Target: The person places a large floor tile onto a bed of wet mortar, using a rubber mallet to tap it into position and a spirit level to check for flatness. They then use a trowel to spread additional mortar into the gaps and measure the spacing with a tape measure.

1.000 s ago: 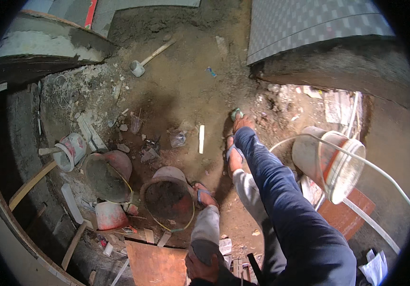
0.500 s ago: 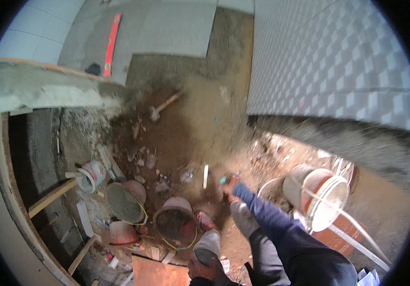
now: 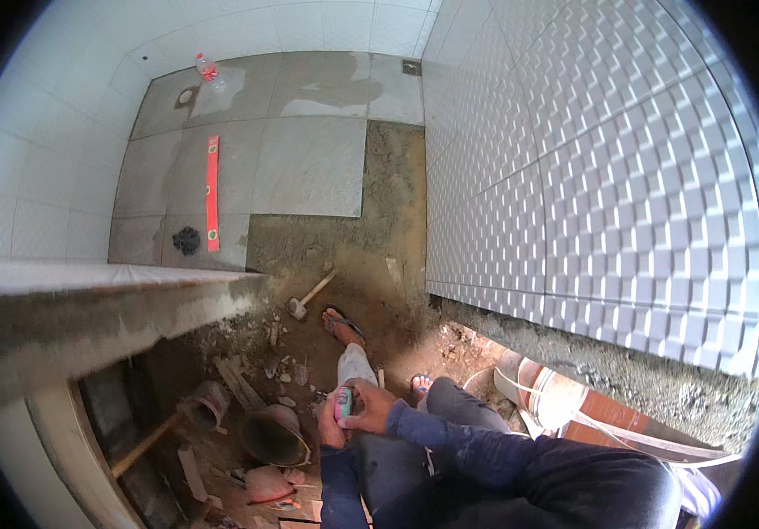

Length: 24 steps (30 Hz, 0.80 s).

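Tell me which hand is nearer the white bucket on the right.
Right: the right hand is left of the white bucket; the left hand is farther left, both holding a pink-and-green object.

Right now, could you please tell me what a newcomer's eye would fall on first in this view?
Probably the long red spirit level, lying on the grey floor tiles at the upper left, and the patterned wall tiles that fill the upper right. Next, perhaps, the small pink-and-green object low and near the middle, held between the left hand and the right hand.
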Motion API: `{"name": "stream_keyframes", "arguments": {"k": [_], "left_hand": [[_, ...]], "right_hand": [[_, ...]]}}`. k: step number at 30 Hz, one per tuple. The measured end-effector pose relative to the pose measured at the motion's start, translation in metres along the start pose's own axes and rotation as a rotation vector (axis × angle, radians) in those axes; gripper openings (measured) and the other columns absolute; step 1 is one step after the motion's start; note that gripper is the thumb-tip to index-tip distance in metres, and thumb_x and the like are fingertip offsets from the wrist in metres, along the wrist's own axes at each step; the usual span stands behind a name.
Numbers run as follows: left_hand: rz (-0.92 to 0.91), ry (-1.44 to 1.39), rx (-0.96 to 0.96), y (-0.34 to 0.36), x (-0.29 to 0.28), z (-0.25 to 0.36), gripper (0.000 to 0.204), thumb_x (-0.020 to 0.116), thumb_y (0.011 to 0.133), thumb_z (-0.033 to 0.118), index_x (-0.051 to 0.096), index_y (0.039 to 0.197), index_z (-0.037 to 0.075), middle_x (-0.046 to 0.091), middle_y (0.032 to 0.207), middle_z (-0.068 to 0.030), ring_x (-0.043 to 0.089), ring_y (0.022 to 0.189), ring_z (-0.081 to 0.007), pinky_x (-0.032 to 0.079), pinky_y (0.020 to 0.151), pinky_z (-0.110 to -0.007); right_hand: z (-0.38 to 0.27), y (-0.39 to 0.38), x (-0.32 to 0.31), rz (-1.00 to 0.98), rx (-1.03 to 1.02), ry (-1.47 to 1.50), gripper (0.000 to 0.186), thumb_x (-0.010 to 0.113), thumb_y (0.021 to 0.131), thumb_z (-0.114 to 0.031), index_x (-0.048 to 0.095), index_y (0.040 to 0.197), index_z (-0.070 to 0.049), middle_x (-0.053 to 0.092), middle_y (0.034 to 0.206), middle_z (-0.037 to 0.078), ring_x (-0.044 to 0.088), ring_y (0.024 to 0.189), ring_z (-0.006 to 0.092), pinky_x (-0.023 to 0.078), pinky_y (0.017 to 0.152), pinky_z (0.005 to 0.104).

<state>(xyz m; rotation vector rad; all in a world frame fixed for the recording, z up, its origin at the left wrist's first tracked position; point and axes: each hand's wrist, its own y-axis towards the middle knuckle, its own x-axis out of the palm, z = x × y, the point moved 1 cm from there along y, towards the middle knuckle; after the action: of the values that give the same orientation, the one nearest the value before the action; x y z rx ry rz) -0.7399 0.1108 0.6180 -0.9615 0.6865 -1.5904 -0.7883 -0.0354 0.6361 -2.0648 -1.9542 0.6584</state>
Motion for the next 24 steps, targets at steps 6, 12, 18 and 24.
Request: {"name": "stream_keyframes", "arguments": {"k": [6,12,18,24], "left_hand": [[-0.285,0.316,-0.174,0.082,0.026,0.109,0.045,0.048,0.100,0.044,0.066,0.109,0.004,0.068,0.088,-0.0070,0.066,0.070,-0.0159,0.048,0.047,-0.028],[-0.509,0.638,-0.243,0.144,0.124,0.208,0.032,0.059,0.097,0.037,0.069,0.100,0.007,0.062,0.080,0.0015,0.061,0.067,-0.0119,0.048,0.049,-0.025],[-0.851,1.241,0.257,0.293,0.178,0.273,0.024,0.067,0.088,0.027,0.073,0.095,0.006,0.066,0.077,-0.0032,0.062,0.068,-0.0141,0.054,0.064,-0.032],[-0.502,1.355,0.099,0.485,0.206,0.312,0.023,0.068,0.082,0.025,0.073,0.085,0.002,0.068,0.075,-0.0069,0.063,0.071,-0.0152,0.051,0.068,-0.037]], "right_hand": [[-0.001,0.109,-0.061,-0.106,0.462,0.581,0.040,0.075,0.086,-0.021,0.064,0.118,-0.001,0.068,0.090,0.007,0.066,0.077,0.0133,0.055,0.067,0.0293],[-0.026,0.177,-0.144,0.020,0.463,0.590,0.019,0.070,0.089,-0.014,0.063,0.101,-0.002,0.067,0.080,0.005,0.065,0.069,0.0136,0.053,0.060,0.0286],[0.018,0.256,-0.310,0.457,0.495,0.698,0.018,0.056,0.097,-0.013,0.049,0.109,-0.001,0.066,0.084,0.015,0.071,0.070,0.0253,0.057,0.054,0.0356],[0.178,0.417,-0.485,1.019,0.519,0.926,0.024,0.060,0.097,-0.018,0.049,0.112,-0.003,0.063,0.083,0.014,0.065,0.062,0.0228,0.055,0.050,0.0347]]}}
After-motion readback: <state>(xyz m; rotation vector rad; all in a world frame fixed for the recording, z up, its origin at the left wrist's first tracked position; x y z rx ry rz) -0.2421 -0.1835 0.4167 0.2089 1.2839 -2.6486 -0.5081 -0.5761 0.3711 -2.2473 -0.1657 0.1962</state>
